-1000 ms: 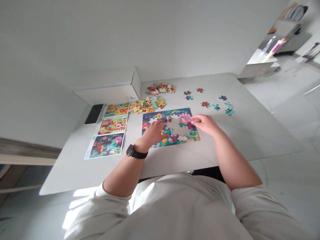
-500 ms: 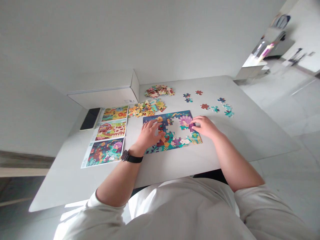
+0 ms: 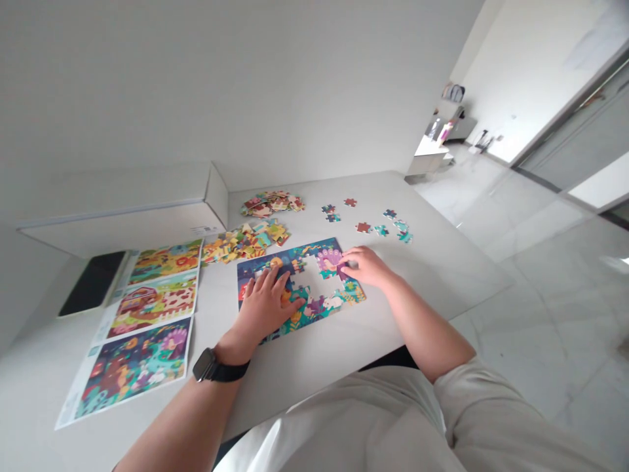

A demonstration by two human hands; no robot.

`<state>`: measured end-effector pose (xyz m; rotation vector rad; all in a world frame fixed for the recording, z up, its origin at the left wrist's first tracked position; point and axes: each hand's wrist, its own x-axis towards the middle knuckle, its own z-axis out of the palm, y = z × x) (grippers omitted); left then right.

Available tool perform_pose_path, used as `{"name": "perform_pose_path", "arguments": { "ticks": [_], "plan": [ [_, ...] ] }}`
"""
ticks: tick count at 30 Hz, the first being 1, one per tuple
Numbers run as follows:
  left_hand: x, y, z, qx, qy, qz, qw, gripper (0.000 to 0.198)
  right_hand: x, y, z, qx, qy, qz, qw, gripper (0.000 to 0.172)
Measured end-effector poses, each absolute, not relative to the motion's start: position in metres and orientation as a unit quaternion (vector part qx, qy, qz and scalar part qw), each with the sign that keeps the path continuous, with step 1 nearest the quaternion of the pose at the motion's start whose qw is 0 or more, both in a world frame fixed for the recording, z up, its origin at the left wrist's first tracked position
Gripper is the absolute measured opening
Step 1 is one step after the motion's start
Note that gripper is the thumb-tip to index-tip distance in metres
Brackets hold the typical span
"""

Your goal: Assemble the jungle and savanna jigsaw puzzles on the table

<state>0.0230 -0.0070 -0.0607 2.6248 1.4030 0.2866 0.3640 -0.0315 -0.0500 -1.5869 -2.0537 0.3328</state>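
A partly assembled jigsaw puzzle [image 3: 321, 304] lies flat on the table, with an irregular gap in its middle. My left hand [image 3: 268, 303], wearing a black watch [image 3: 216, 367], rests with spread fingers on the puzzle's left part and hides some of it. At the right edge, beside the purple peacock, my right hand [image 3: 367, 265] touches the puzzle with its fingertips, thumb and forefinger slightly apart. I see no loose piece in either hand. Several loose dark and teal pieces [image 3: 382, 231] and brown pieces [image 3: 363, 227] lie beyond the puzzle to the right.
Behind the puzzle are a heap of yellowish pieces [image 3: 240, 242] and a heap of reddish pieces [image 3: 272, 203]. A picture sheet [image 3: 142, 360] with three scenes lies on the left, next to a black phone [image 3: 93, 283]. A white box [image 3: 122, 223] stands against the wall.
The view has turned to the right, so the table's contents appear farther left. My left hand has shifted slightly on the puzzle, uncovering more of the yellow moon. My right hand stays at the right edge.
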Motion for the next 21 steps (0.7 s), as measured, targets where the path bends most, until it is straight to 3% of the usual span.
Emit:
{"name": "perform_pose_path", "arguments": {
  "ticks": [13, 21],
  "plan": [
    [0.021, 0.000, -0.070, 0.874, 0.465, 0.099, 0.097, 0.076, 0.362, -0.035, -0.041, -0.599, -0.751, 0.143, 0.236, 0.025],
    [0.020, 0.008, -0.063, 0.864, 0.466, 0.174, 0.082, 0.056, 0.369, -0.031, -0.044, -0.621, -0.702, 0.142, 0.318, 0.028]
  ]
}}
